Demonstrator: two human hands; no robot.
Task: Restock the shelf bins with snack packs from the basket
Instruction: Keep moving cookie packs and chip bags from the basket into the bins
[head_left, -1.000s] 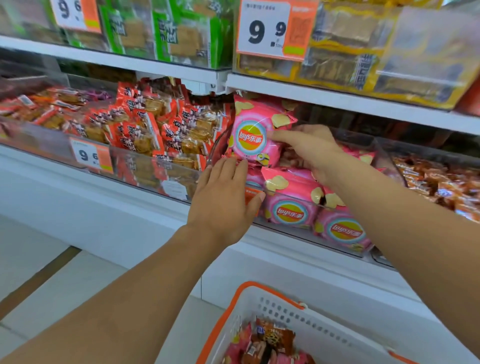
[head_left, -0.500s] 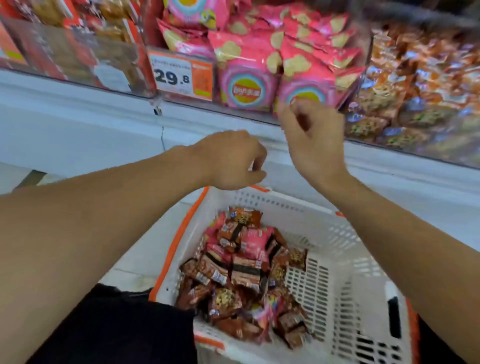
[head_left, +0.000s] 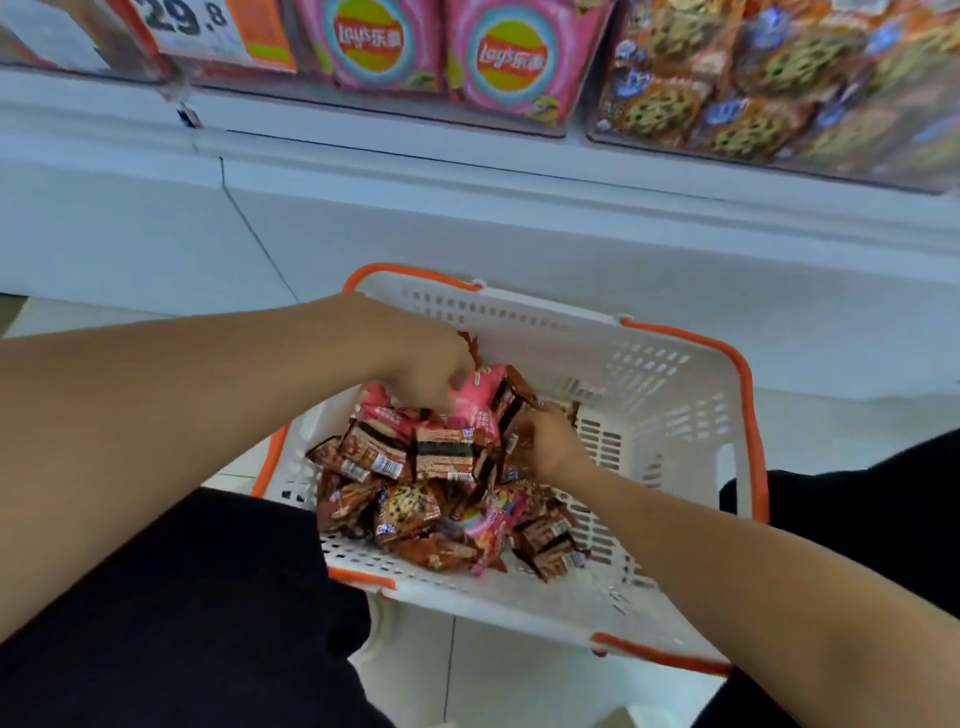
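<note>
The snack packs (head_left: 415, 457) lie heaped in the white basket (head_left: 670, 374) with its orange rim, mostly brown wrappers with a few pink ones mixed in. The left hand (head_left: 421, 364) is down on the far side of the heap, fingers curled onto a pink pack (head_left: 480, 400) at the top of the pile; the fingertips are buried among the wrappers, so whether they actually pinch it I cannot tell. The right hand (head_left: 550, 441) reaches in just to the right of that pink pack, fingers bent and closed around the edge of a brown pack (head_left: 519, 423). Between the two hands sits a pair of brown packs with dark bands, just below the left fingers. Beyond the fingers, past the basket's far wall, rises the white shelf front (head_left: 467, 208), and above it clear bins hold pink chip bags (head_left: 506, 57), with cookie packs (head_left: 753, 78) to their right and an orange price tag (head_left: 223, 31) to their left. Black-clad knees flank the basket on both sides.
</note>
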